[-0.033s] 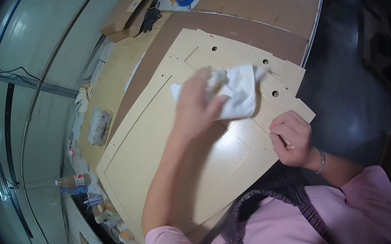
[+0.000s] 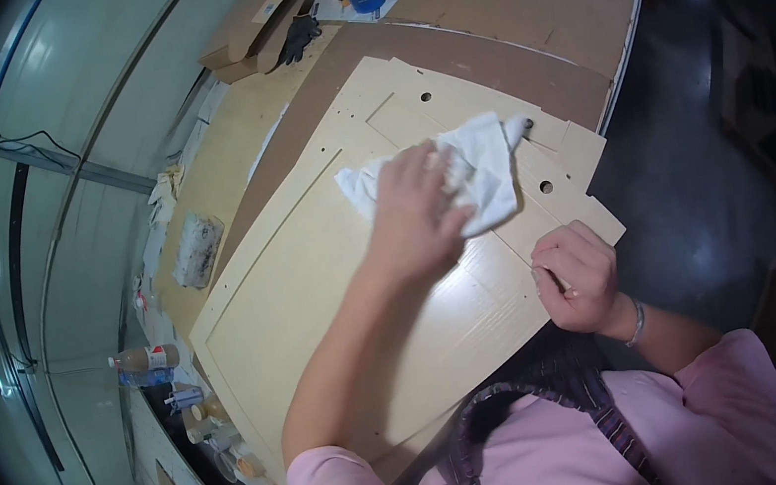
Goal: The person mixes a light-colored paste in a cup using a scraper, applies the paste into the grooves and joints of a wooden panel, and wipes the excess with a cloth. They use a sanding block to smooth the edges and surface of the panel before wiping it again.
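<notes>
At the far left a brown bottle [image 2: 147, 359] is lying on its side, and a wrapped bundle [image 2: 199, 251] is resting near the panel's left edge. The panel [image 2: 311, 264] is lying across the bench, filling the middle of the view at a slant. It is showing a pale cream-yellow face, with thin straight grooves running parallel to its sides and a bright patch of light shining off its lower middle. Small dark holes are dotting its borders; larger round ones are sitting toward the right, where the edge is stepping in and out in notches. The left hand [image 2: 418, 208] is pressing on the cloth [image 2: 489, 167], fingers bending over it and thumb standing apart, holding it against the panel. The cloth is looking white, soft and creased, spreading out on both sides of the hand. The right hand [image 2: 576, 277] is resting by the panel's near right edge, fingers curling in narrowly; whether they are holding anything, I cannot tell.
</notes>
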Demonstrator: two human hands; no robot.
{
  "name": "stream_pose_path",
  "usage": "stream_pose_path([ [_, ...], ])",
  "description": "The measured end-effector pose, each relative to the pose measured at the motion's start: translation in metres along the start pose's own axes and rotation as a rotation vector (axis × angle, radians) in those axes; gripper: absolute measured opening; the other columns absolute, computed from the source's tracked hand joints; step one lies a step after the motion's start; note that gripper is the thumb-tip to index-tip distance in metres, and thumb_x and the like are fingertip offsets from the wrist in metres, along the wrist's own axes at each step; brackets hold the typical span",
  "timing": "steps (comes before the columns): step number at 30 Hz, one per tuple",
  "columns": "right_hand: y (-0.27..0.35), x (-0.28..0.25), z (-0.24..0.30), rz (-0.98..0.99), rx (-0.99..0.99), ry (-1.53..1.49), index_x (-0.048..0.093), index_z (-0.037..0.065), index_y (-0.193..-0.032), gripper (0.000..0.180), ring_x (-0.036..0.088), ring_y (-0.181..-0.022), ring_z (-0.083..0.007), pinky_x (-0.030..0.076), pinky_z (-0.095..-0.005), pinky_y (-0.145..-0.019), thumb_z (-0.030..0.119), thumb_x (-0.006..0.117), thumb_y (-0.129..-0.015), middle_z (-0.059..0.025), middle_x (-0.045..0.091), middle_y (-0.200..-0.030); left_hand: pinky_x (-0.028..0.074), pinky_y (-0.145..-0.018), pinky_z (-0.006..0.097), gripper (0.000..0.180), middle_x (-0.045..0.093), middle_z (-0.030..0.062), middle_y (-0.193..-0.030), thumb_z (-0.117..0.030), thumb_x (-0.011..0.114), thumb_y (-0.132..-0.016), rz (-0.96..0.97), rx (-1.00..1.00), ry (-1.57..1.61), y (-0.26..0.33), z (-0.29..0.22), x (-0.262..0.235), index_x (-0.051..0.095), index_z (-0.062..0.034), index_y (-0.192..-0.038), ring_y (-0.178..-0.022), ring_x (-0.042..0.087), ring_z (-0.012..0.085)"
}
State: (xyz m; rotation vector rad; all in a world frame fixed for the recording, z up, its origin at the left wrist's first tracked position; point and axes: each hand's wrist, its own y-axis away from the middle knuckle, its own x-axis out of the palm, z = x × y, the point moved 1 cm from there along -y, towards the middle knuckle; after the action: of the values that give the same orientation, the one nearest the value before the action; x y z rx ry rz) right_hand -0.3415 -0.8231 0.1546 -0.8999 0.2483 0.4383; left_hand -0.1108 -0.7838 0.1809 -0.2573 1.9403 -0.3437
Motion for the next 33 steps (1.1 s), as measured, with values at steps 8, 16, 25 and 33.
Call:
stream_pose_path([
  [8,-0.004,0.007,0.004,-0.017,0.003,0.081,0.057,0.004,-0.071,0.012,0.056,-0.065,-0.0299,0.046,-0.0373,-0.057,-0.005,0.065,-0.070,-0.0098,0.056,-0.073,0.046,-0.104,0.040,0.042,0.057,0.0192,-0.140,-0.008,0.064,-0.086,-0.181,-0.287,-0.009,0.008,0.135,-0.019,0.064,-0.0047,-0.128,-0.121,0.059,0.0373],
  [16,0.004,0.010,-0.002,-0.063,-0.020,0.210,0.056,0.005,-0.070,0.012,0.056,-0.065,-0.0308,0.045,-0.0385,-0.056,-0.004,0.065,-0.071,-0.0099,0.056,-0.072,0.050,-0.075,0.028,0.035,0.070,0.0080,-0.085,-0.006,0.062,-0.084,0.585,-0.557,0.765,0.106,-0.031,-0.056,0.073,-0.0070,-0.117,-0.078,0.061,0.0156],
  [25,-0.047,0.005,-0.020,0.147,0.189,0.489,0.066,0.001,-0.103,0.030,0.058,-0.102,-0.0317,0.049,-0.0403,-0.087,0.016,0.071,-0.078,-0.0140,0.061,-0.103,0.053,-0.068,0.032,0.033,0.070,0.0105,-0.093,-0.025,0.073,-0.087,-0.426,-1.104,0.101,0.314,0.168,-0.194,0.068,0.0012,-0.107,-0.082,0.067,0.0188],
  [33,-0.075,0.017,-0.054,0.302,0.421,0.539,0.065,-0.003,-0.116,0.047,0.059,-0.113,-0.0390,0.049,-0.0445,-0.097,0.024,0.071,-0.077,-0.0235,0.064,-0.118,0.050,-0.091,0.037,0.044,0.069,0.0146,-0.117,-0.017,0.070,-0.088,-0.900,-1.129,0.545,0.345,0.224,-0.184,0.062,0.0043,-0.126,-0.102,0.067,0.0269],
])
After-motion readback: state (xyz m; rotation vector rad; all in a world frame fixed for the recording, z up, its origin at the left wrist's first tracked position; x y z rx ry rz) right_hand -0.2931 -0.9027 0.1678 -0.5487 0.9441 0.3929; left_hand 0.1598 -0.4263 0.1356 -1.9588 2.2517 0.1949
